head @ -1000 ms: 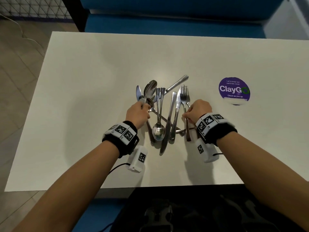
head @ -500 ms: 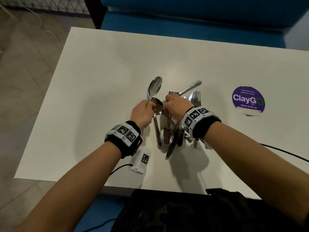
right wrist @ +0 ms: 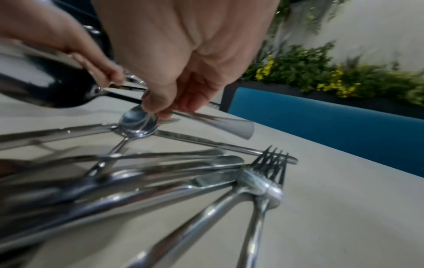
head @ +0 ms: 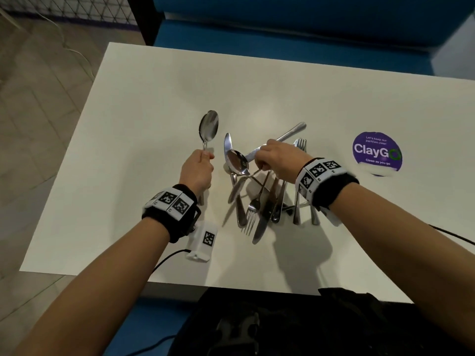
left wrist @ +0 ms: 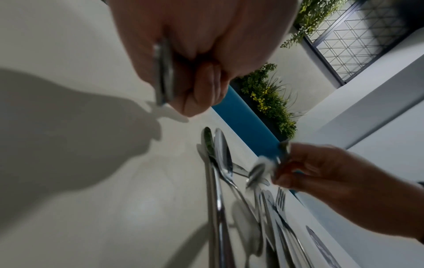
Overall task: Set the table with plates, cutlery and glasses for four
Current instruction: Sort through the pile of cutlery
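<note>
On the white table [head: 154, 98] lies a loose pile of metal cutlery [head: 259, 201], [right wrist: 160, 172]: knives, forks and spoons crossing each other. My left hand [head: 198, 168] grips a spoon [head: 208, 125] by its handle [left wrist: 162, 76], left of the pile, bowl pointing away from me. My right hand [head: 258, 164] is over the pile's far end. Its fingertips [right wrist: 158, 105] pinch a flat metal handle [right wrist: 218, 121], blurred; I cannot tell which piece it is. A second spoon [head: 237, 161] lies just beside those fingers. Two forks [right wrist: 270, 163] rest at the pile's right side.
A round purple ClayGo sticker [head: 376, 155] is on the table to the right. A blue bench [head: 282, 27] runs along the far edge, with planters behind it. Tiled floor lies off the left edge. Cables trail from both wrist cameras near the front edge.
My left hand has drawn the spoon out of the pile and moved left with it. My right hand shifted from the forks on the right to the pile's middle, where it pinches a handle.
</note>
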